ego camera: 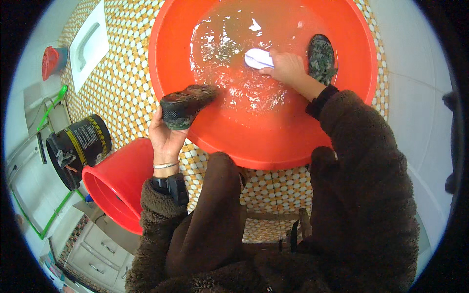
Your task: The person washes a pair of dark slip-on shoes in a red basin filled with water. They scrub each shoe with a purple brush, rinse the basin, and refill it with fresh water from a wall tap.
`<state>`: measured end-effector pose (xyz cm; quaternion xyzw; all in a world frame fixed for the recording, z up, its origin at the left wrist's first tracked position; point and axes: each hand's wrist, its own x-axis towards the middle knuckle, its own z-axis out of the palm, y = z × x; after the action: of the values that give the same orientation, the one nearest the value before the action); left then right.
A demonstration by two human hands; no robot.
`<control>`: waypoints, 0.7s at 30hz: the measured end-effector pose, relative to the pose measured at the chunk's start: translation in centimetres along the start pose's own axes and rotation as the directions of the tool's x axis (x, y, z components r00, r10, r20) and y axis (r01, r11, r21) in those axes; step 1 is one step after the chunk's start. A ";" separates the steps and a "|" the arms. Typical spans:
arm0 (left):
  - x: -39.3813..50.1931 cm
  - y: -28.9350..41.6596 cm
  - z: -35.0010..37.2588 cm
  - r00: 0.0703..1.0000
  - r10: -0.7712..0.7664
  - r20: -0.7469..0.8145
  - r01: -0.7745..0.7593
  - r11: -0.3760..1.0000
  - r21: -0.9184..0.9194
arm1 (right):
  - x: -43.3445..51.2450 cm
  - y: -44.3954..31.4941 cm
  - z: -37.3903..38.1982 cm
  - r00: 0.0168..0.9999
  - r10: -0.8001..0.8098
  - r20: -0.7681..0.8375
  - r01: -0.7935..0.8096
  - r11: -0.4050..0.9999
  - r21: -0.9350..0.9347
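Note:
A large round red plastic basin point(263, 154) holds murky, rippling water. My left hand point(166, 133) grips a dark camouflage-patterned shoe point(188, 106) by one end, tilted over the basin's left rim, its other end pointing towards the water. In my right hand point(289, 67) is a white brush-like object point(258, 59), held low over the water near the basin's middle; its underside is hidden. A second camouflage shoe point(321, 58) lies inside the basin on the right, just beyond my right wrist.
A red bucket point(121, 175) lies tipped at the left beside a black bucket point(88, 137). Beyond them are a white squat toilet point(89, 47) and a small red container point(49, 63). White walls flank the patterned tile floor; a wooden stool frame point(271, 216) shows between my legs.

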<state>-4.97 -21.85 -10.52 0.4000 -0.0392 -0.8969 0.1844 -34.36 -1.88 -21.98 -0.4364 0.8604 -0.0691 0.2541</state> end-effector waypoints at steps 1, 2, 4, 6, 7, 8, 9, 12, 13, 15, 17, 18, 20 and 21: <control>-0.2 0.1 0.0 0.993 -0.027 0.112 0.028 1.000 -0.005 | 0.3 0.6 0.4 0.992 -0.031 -0.123 0.035 0.999 0.028; -0.3 0.2 0.1 0.989 -0.031 0.144 0.032 0.999 -0.004 | 0.5 1.0 0.7 0.996 0.045 -0.080 -0.046 0.999 -0.001; -0.7 0.1 0.2 0.990 -0.025 0.135 0.025 1.000 0.001 | 1.0 0.9 1.0 0.982 0.111 -0.151 -0.118 0.992 -0.042; -0.5 -0.2 0.2 0.985 -0.029 0.171 0.044 0.996 -0.081 | 1.1 0.1 0.8 0.978 0.189 -0.094 -0.187 0.982 0.028; -0.3 -0.5 0.0 0.973 -0.060 0.222 0.091 0.987 -0.133 | 1.1 -0.7 0.6 0.965 0.256 -0.047 -0.255 0.966 0.043; 0.1 -0.9 -0.2 0.997 -0.049 0.054 0.058 0.982 -0.181 | 0.8 -1.7 0.4 0.987 0.160 0.020 -0.161 0.973 0.168; 0.2 -1.0 -0.4 0.996 -0.038 0.083 0.050 0.989 -0.141 | 0.6 -2.9 0.2 0.967 0.153 0.203 -0.233 0.852 0.468; 0.5 -1.2 -0.7 0.993 -0.001 0.116 0.010 0.997 -0.075 | -1.3 -8.7 -0.4 0.963 -0.161 -0.215 0.266 0.662 0.700; 0.5 -1.3 -0.8 0.996 -0.004 0.094 0.010 0.998 -0.060 | -1.6 -10.9 -0.7 0.935 -0.245 -0.258 0.354 0.704 0.616; 0.6 -1.4 -0.8 0.992 -0.007 0.125 0.008 1.000 -0.002 | -2.2 -13.9 -0.7 0.758 -0.402 -0.514 0.641 0.605 0.472; 0.5 -1.4 -0.7 0.998 0.011 0.065 -0.009 1.000 -0.023 | -2.3 -13.9 -0.7 0.824 -0.448 -0.346 0.566 0.677 0.471; 0.5 -1.5 -0.7 0.997 0.013 0.074 -0.011 1.000 -0.021 | -2.2 -12.7 -0.6 0.884 -0.424 -0.198 0.467 0.771 0.434; 0.3 -1.5 -0.8 0.999 0.047 0.024 -0.047 0.999 0.018 | -1.6 -8.0 -0.8 0.929 -0.363 -0.070 0.366 0.876 0.314; 0.3 -1.4 -0.9 0.998 0.049 0.037 -0.050 0.999 0.018 | -1.5 -6.0 -0.7 0.962 -0.271 0.023 0.260 0.942 0.213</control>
<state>-4.92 -20.58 -11.61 0.3844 -0.0608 -0.8987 0.2022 -29.67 -4.41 -18.80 -0.5210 0.7749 -0.1809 0.3087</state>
